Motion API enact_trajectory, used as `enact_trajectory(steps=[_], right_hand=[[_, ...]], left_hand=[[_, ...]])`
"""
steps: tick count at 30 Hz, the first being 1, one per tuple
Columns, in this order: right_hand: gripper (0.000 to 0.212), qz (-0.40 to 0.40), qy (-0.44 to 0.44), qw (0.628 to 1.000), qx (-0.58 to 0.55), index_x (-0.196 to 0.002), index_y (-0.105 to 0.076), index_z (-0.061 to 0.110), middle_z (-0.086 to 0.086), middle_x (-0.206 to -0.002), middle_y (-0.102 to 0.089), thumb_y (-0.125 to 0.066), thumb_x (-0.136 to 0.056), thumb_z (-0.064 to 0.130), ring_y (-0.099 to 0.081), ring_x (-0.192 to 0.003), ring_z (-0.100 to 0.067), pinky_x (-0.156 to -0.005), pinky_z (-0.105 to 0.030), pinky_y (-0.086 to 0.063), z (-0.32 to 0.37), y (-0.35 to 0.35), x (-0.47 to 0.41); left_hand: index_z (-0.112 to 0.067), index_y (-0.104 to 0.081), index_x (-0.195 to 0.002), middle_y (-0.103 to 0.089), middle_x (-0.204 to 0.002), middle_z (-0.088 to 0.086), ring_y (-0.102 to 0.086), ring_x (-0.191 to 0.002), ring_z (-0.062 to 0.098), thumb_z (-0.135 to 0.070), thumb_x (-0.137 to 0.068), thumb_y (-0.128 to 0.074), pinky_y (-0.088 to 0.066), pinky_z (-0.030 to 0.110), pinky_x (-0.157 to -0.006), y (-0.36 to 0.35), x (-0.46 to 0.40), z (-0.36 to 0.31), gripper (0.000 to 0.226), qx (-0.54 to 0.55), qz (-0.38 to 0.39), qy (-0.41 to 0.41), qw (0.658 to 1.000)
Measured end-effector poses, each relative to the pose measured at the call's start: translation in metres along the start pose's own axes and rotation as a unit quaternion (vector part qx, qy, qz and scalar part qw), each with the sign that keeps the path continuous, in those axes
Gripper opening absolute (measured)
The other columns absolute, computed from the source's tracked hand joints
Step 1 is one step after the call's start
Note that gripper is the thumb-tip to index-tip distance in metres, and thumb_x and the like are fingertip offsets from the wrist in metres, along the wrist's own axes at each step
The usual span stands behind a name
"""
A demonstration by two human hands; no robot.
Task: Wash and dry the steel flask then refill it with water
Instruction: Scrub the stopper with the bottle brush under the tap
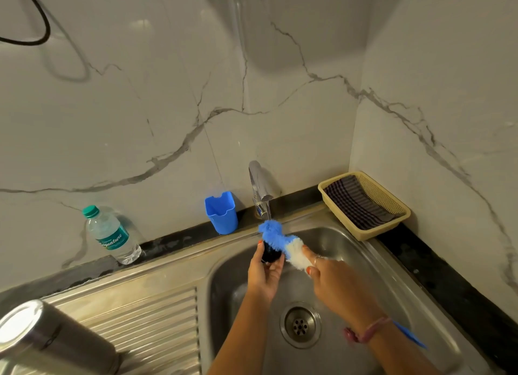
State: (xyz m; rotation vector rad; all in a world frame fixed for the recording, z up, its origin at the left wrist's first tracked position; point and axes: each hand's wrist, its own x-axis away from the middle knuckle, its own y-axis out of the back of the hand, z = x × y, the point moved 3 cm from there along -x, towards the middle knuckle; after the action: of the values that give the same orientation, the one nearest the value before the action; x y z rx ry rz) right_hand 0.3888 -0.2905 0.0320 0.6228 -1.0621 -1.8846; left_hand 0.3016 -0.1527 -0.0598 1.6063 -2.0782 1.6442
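Your left hand (263, 271) is over the steel sink (364, 262), with its fingers curled round a small dark round cap (270, 254). Your right hand (333, 282) grips a bottle brush (283, 241) with fluffy blue and white bristles. The first finger lies straight along the bristles and the other fingers are wrapped round the brush. Its thin blue plastic handle (409, 337) sticks out behind your wrist. The blue tip of the brush is right under the shiny metal tap (260, 184), and the bristles touch the cap.

The steel flask (47, 338) lies on its side on the ridged draining board (145, 313), near you on the left, well apart from both hands. It is smooth and shiny.

Far left, a clear plastic water bottle (112, 234) with a green cap stands by the marble wall. A blue plastic cup (221, 212) stands just left of the tap. Far right, a cream mesh basket (392, 203) holds a dark striped cloth (356, 203).
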Motion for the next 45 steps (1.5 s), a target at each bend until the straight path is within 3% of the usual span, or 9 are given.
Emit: enact_trajectory(steps=[4, 8, 11, 15, 19, 26, 31, 37, 45], right_hand=[[0.049, 0.015, -0.030, 0.999, -0.001, -0.148, -0.028, 0.035, -0.001, -0.097, -0.068, -0.039, -0.100, 0.032, -0.063, -0.082, -0.013, -0.072, -0.028, -0.053, -0.002, 0.002, -0.014], [0.049, 0.021, 0.024, 0.999, -0.010, -0.148, -0.024, 0.038, 0.006, -0.080, -0.062, -0.037, -0.101, 0.034, -0.057, -0.069, -0.005, -0.065, -0.023, -0.049, 0.006, 0.005, -0.005], [0.048, 0.023, -0.004, 1.000, -0.002, -0.147, -0.026, 0.038, 0.000, -0.095, -0.069, -0.037, -0.101, 0.034, -0.062, -0.077, -0.009, -0.072, -0.025, -0.052, -0.004, 0.008, -0.009], [0.048, 0.042, -0.022, 0.999, -0.006, -0.148, -0.027, 0.036, -0.002, -0.095, -0.070, -0.038, -0.101, 0.034, -0.063, -0.078, -0.010, -0.073, -0.026, -0.053, -0.001, 0.011, -0.012], [0.049, 0.027, 0.020, 0.999, 0.002, -0.147, -0.023, 0.039, 0.000, -0.098, -0.070, -0.038, -0.101, 0.033, -0.060, -0.077, -0.009, -0.073, -0.025, -0.052, 0.009, 0.013, -0.003], [0.048, 0.048, -0.021, 0.999, -0.015, -0.147, -0.026, 0.039, -0.003, -0.095, -0.070, -0.038, -0.101, 0.034, -0.064, -0.081, -0.011, -0.078, -0.029, -0.054, -0.008, 0.007, -0.010], [0.047, 0.050, -0.043, 0.998, 0.014, -0.147, -0.031, 0.034, -0.004, -0.107, -0.068, -0.039, -0.100, 0.034, -0.063, -0.089, -0.013, -0.081, -0.028, -0.050, -0.015, 0.012, -0.011], [0.050, 0.064, -0.031, 0.996, 0.057, -0.148, -0.026, 0.036, -0.003, -0.110, -0.068, -0.039, -0.100, 0.034, -0.064, -0.093, -0.016, -0.080, -0.030, -0.052, -0.004, 0.015, -0.008], [0.037, 0.130, -0.099, 0.986, 0.032, -0.127, -0.054, 0.019, -0.007, -0.111, -0.065, -0.038, -0.097, 0.033, -0.061, -0.097, -0.022, -0.080, -0.032, -0.047, -0.013, 0.013, -0.030]], left_hand=[[0.002, -0.060, -0.118, -0.068, -0.115, 0.022, -0.070, -0.097, 0.029, -0.020, -0.093, -0.067, -0.060, 0.034, -0.081, 0.001, 0.005, 0.006, 0.034, -0.029, -0.001, 0.002, 1.000], [-0.001, -0.063, -0.120, -0.071, -0.115, 0.020, -0.071, -0.095, 0.026, -0.021, -0.090, -0.069, -0.062, 0.030, -0.070, 0.007, 0.004, -0.001, 0.037, -0.031, -0.002, -0.011, 0.999], [-0.003, -0.062, -0.122, -0.069, -0.118, 0.019, -0.070, -0.099, 0.025, -0.024, -0.089, -0.069, -0.059, 0.031, -0.076, 0.008, 0.005, -0.006, 0.039, -0.048, 0.006, -0.021, 0.999], [-0.003, -0.061, -0.122, -0.071, -0.113, 0.017, -0.069, -0.098, 0.024, -0.022, -0.091, -0.066, -0.056, 0.033, -0.084, 0.008, 0.007, -0.005, 0.036, -0.083, 0.027, -0.021, 0.996], [-0.005, -0.064, -0.118, -0.076, -0.099, 0.011, -0.072, -0.089, 0.020, -0.019, -0.093, -0.062, -0.057, 0.031, -0.082, 0.006, 0.010, -0.006, 0.029, -0.122, 0.051, -0.018, 0.991], [-0.002, -0.061, -0.126, -0.072, -0.115, 0.018, -0.072, -0.098, 0.025, -0.006, -0.087, -0.068, -0.062, 0.031, -0.077, 0.006, 0.008, -0.006, 0.040, -0.150, 0.057, -0.028, 0.987], [0.001, -0.063, -0.118, -0.075, -0.105, 0.017, -0.073, -0.095, 0.025, 0.002, -0.084, -0.071, -0.061, 0.027, -0.073, 0.009, 0.007, -0.009, 0.035, -0.203, 0.035, -0.052, 0.977], [-0.009, -0.063, -0.112, -0.075, -0.106, 0.014, -0.071, -0.102, 0.031, 0.003, -0.078, -0.076, -0.056, 0.042, -0.090, 0.008, 0.008, -0.009, 0.038, -0.223, 0.037, -0.099, 0.969], [-0.013, -0.064, -0.118, -0.072, -0.114, 0.011, -0.072, -0.100, 0.022, 0.001, -0.082, -0.073, -0.060, 0.029, -0.074, 0.006, 0.012, -0.011, 0.040, -0.236, 0.074, -0.092, 0.965]])
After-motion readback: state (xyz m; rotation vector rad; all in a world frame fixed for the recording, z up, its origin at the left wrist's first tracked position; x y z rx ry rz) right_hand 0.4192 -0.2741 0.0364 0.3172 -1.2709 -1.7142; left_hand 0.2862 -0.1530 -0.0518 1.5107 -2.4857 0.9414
